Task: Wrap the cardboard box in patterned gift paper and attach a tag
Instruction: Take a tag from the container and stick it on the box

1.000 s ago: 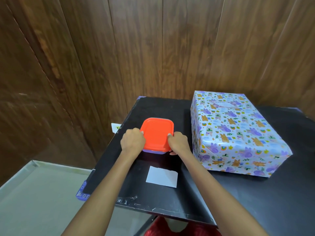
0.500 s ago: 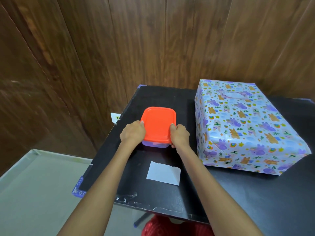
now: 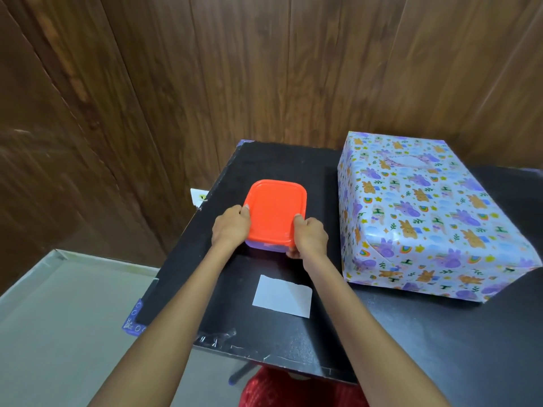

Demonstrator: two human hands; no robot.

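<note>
The box (image 3: 435,218) is wrapped in animal-print paper; an orange-lidded tub (image 3: 276,212), contents unseen, is clasped by left grip (image 3: 232,227) and right grip (image 3: 311,239).

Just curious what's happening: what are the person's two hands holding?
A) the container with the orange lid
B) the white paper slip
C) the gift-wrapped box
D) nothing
A: the left hand and right hand grip opposite sides of the container with the orange lid, while the wrapped box and white paper slip lie apart from them.
</note>
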